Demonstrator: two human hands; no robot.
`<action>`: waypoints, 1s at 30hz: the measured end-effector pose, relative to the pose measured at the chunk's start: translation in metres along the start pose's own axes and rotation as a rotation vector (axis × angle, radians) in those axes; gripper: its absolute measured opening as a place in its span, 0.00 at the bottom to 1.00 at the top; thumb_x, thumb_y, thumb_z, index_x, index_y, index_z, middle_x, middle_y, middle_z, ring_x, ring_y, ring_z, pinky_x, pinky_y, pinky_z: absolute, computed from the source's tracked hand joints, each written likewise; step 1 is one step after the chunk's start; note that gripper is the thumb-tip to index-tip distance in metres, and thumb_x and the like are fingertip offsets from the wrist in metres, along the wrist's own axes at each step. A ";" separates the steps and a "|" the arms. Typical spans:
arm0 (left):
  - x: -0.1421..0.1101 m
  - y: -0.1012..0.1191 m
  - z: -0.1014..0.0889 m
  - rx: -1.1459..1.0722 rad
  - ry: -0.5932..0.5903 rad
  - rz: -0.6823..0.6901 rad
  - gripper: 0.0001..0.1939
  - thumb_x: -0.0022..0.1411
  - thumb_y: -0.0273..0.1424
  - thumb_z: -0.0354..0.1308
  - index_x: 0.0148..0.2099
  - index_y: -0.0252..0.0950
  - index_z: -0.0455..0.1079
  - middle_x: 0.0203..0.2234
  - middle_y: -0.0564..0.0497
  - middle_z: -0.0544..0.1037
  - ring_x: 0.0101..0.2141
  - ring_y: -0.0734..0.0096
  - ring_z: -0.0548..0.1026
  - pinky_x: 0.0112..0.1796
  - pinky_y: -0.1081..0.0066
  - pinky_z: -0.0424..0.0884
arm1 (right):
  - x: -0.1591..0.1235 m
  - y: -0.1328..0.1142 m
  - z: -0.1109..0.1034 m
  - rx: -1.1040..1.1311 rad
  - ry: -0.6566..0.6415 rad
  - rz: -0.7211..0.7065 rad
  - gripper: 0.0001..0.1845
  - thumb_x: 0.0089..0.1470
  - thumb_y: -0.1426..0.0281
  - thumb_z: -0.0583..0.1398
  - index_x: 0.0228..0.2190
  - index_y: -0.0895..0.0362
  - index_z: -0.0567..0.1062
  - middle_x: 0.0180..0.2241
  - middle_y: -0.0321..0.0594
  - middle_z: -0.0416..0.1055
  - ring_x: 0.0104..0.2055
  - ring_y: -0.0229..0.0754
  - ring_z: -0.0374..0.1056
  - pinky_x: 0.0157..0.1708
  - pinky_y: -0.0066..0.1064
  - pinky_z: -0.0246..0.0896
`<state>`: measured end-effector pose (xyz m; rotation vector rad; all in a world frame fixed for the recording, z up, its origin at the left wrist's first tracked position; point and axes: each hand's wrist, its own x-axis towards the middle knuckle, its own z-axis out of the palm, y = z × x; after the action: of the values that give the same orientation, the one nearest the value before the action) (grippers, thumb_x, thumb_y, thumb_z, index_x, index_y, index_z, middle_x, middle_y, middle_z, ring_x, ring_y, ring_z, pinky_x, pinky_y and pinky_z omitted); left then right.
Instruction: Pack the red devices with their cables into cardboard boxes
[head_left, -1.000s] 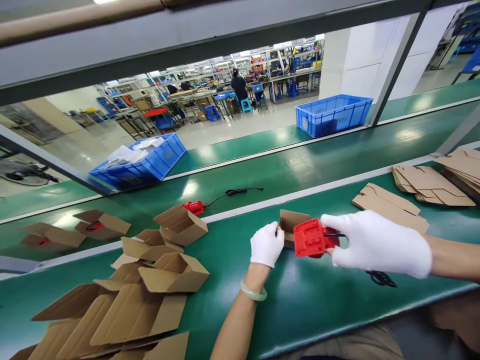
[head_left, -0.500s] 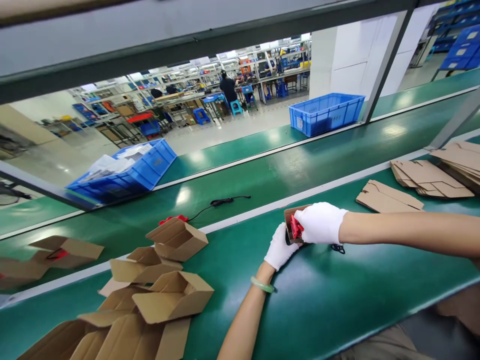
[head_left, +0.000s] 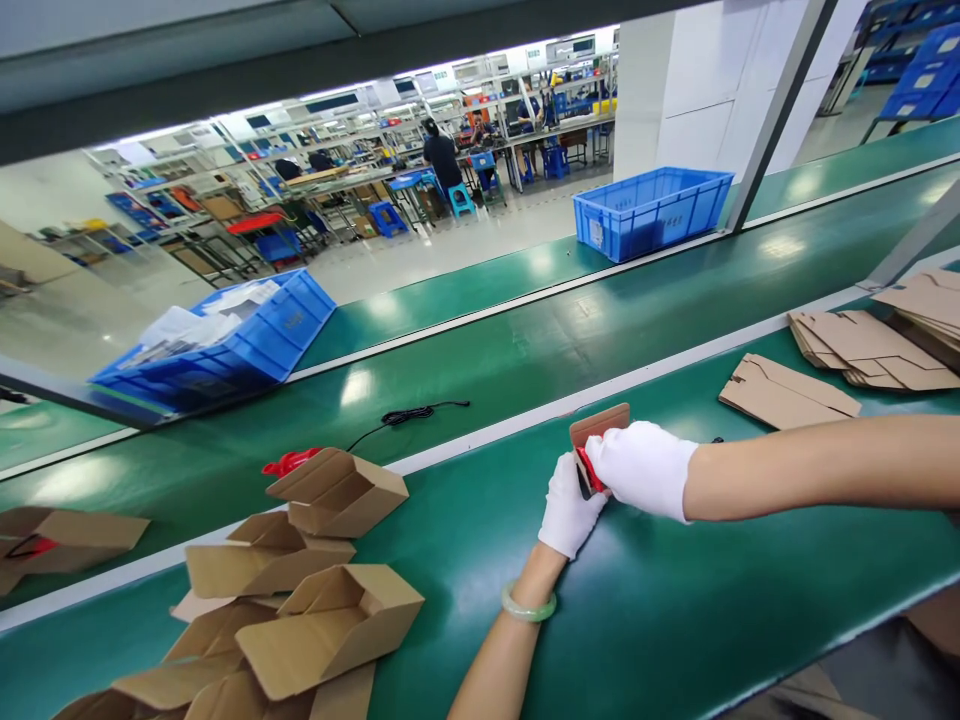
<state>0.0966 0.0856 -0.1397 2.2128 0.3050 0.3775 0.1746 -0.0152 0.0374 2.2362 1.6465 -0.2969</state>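
Observation:
In the head view, my left hand [head_left: 573, 507], in a white glove, grips a small open cardboard box [head_left: 598, 423] from its near left side. One flap of this box stands up at the far side. My right hand [head_left: 643, 468], also white-gloved, is closed on a red item [head_left: 590, 470] at the box mouth. Part of the red item lies inside the box, and my fingers cover much of it. A small black piece [head_left: 718, 440] shows just behind my right wrist; I cannot tell what it is.
Several open cardboard boxes [head_left: 337, 620] crowd the left. Flat cardboard blanks [head_left: 787, 392] lie at the right. Beyond a white rail, the green belt carries a red item [head_left: 289, 463] with a black cable [head_left: 412, 413]. Two blue crates [head_left: 300, 318] stand farther back.
My right hand has lowered slightly at the box, and the box's far flap shows more. The black cable beneath my right wrist is out of sight. Things on the far belt appear shifted left.

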 end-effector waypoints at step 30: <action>0.002 -0.002 0.003 0.006 0.060 -0.029 0.28 0.52 0.31 0.63 0.52 0.37 0.55 0.44 0.46 0.68 0.46 0.61 0.69 0.46 0.63 0.67 | 0.011 0.013 0.016 -0.041 0.132 -0.072 0.15 0.49 0.72 0.60 0.40 0.64 0.71 0.36 0.49 0.68 0.35 0.48 0.68 0.32 0.34 0.60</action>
<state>0.0989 0.0854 -0.1423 2.2035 0.3713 0.4282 0.1906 -0.0152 0.0205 2.2121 1.7866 -0.1343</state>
